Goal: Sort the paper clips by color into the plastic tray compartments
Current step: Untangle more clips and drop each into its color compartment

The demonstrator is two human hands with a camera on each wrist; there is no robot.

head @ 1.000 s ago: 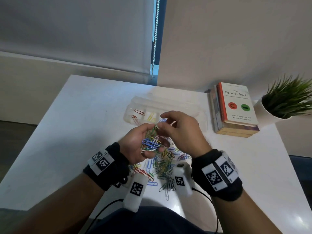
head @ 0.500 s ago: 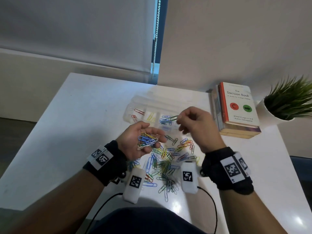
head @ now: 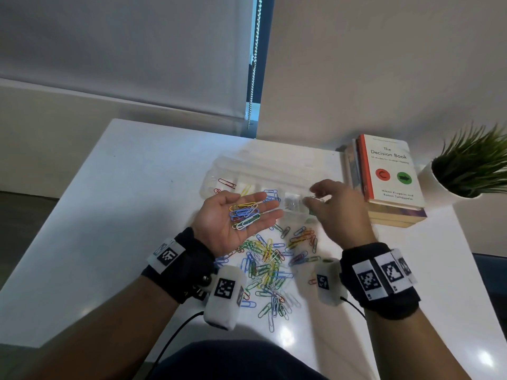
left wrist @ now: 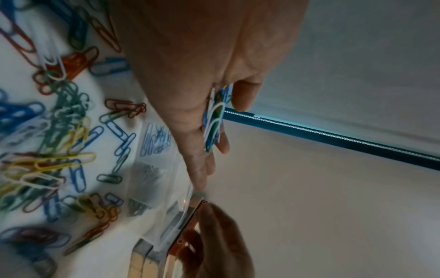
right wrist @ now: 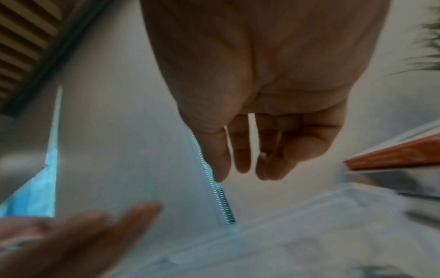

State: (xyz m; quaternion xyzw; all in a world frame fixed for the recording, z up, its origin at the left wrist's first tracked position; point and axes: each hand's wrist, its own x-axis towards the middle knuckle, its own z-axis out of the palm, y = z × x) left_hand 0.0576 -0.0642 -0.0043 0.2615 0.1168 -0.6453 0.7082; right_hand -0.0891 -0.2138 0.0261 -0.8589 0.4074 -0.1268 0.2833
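Note:
My left hand lies palm up with straight fingers, carrying a bunch of mixed paper clips just in front of the clear plastic tray. In the left wrist view the clips sit between thumb and fingers of the left hand. My right hand hovers over the tray's right end, fingers loose; the right wrist view shows this hand holding nothing. The tray holds red clips, yellow clips, blue clips and pale clips in separate compartments. A loose pile of clips lies on the white table.
A stack of books lies right of the tray, close to my right hand. A potted plant stands at the far right table edge. A blind cord hangs behind the table. The tray's lid lies open behind it.
My right hand carried a green clip from the left hand's bunch over to the tray's right end and no longer pinches it. My left hand flattened out, palm up.

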